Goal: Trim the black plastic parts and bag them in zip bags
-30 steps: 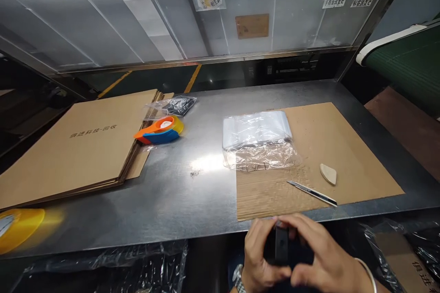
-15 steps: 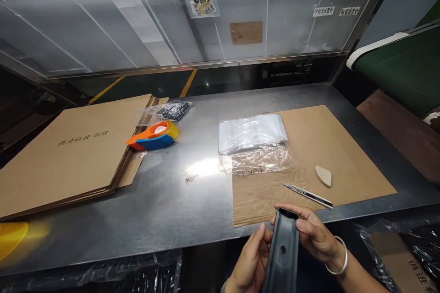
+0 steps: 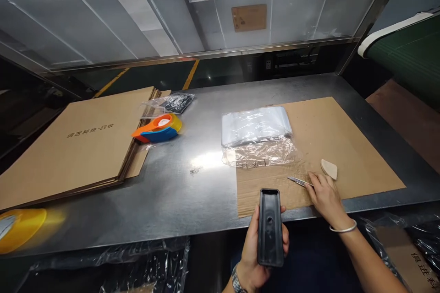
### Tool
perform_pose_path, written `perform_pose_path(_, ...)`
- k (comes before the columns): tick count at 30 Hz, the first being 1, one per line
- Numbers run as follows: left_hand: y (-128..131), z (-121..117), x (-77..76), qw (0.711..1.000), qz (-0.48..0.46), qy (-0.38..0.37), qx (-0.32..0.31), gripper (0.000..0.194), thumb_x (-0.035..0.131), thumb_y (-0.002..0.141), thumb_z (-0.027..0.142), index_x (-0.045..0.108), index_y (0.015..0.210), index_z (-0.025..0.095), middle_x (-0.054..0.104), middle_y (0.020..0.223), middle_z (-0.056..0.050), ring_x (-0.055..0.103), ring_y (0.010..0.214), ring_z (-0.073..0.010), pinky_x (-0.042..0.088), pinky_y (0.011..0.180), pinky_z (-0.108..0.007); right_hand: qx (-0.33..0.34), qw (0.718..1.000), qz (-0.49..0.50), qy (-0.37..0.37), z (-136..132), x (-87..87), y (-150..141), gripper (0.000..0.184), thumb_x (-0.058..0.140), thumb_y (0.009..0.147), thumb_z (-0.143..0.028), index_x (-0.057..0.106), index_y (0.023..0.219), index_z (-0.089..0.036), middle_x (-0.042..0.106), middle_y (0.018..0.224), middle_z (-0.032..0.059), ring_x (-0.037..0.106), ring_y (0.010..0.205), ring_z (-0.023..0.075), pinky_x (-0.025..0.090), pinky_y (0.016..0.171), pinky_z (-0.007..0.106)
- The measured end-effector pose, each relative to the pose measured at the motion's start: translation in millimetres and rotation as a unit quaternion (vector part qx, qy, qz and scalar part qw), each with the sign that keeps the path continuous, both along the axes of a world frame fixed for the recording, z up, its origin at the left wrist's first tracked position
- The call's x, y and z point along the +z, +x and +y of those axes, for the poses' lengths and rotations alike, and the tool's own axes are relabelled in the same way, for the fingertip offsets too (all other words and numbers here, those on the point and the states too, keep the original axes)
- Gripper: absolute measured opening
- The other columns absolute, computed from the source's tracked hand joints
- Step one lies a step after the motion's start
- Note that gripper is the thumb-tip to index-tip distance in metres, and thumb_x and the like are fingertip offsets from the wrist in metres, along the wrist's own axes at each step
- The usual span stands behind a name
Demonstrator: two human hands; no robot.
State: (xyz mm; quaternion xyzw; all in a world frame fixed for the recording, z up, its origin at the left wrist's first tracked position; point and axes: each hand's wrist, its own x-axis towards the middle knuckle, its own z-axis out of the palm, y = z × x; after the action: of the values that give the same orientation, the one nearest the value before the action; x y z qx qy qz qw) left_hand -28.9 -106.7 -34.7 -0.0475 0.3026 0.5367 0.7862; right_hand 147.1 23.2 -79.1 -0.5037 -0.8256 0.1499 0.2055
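Note:
My left hand (image 3: pixel 252 247) is wrapped round a long black plastic tray-like part (image 3: pixel 270 233), which is held upright with its hollow side facing me and a small round hole near its middle. Over the brown cardboard sheet (image 3: pixel 364 169), my right hand (image 3: pixel 326 194) has thumb and forefinger on either side of a slim utility knife (image 3: pixel 299 181). Its tip points left, and most of its handle is hidden under my palm. Just beyond those fingers lies a beige wedge-shaped piece (image 3: pixel 329 169).
A stack of clear plastic bags (image 3: pixel 256 128) lies partly on the cardboard. To the left are flattened cartons (image 3: pixel 92 142), an orange and blue tape dispenser (image 3: pixel 158 129) and a bagged black item (image 3: pixel 178 102). A yellow tape roll (image 3: pixel 30 229) sits at the table's left front.
My right hand has left the black part and moved up and right onto the knife. My left hand now holds the part alone. The view has shifted slightly.

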Motion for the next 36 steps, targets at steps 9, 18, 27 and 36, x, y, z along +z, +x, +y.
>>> perform_pose_path(9,-5.5,-0.5,6.4,0.997,0.047,-0.011,0.066,0.059,0.03,0.084,0.057,0.051,0.113,0.009,0.059,0.061,-0.005,0.052,0.049,-0.0116,0.038,0.05,-0.022,0.008,0.994,-0.104,0.039,1.7,-14.0,13.0,0.023,0.041,0.088,-0.033,0.058,0.093,-0.017,0.05,0.086,0.0107,0.044,0.083,0.0267,0.039,0.073,0.038)
perform_pose_path(18,-9.2,0.0,13.2,0.987,0.084,-0.011,0.133,0.055,0.033,0.085,0.054,0.054,0.109,0.009,0.06,0.066,-0.007,0.053,0.056,-0.0141,0.039,0.055,-0.024,0.05,0.998,-0.027,-0.016,-0.4,1.3,9.7,0.021,0.034,0.091,-0.031,0.049,0.094,-0.018,0.057,0.084,0.0079,0.053,0.079,0.0218,0.043,0.068,0.032)
perform_pose_path(27,-15.6,7.7,15.0,0.958,0.117,-0.01,0.262,0.05,0.036,0.083,0.056,0.058,0.102,0.015,0.055,0.065,-0.003,0.049,0.057,-0.0131,0.041,0.057,-0.025,0.193,0.918,0.128,-0.323,-58.3,85.7,-26.3,0.034,0.03,0.095,-0.036,0.046,0.07,-0.019,0.051,0.065,-0.001,0.05,0.061,0.0115,0.038,0.06,0.023)
perform_pose_path(36,-18.6,9.3,15.4,0.922,0.173,-0.011,0.347,0.052,0.035,0.081,0.06,0.056,0.102,0.018,0.057,0.067,-0.003,0.049,0.057,-0.0135,0.041,0.05,-0.023,0.294,0.788,0.097,-0.533,-68.6,107.7,-53.3,0.037,0.03,0.094,-0.044,0.054,0.094,-0.016,0.051,0.052,-0.0053,0.043,0.044,0.007,0.037,0.05,0.018)
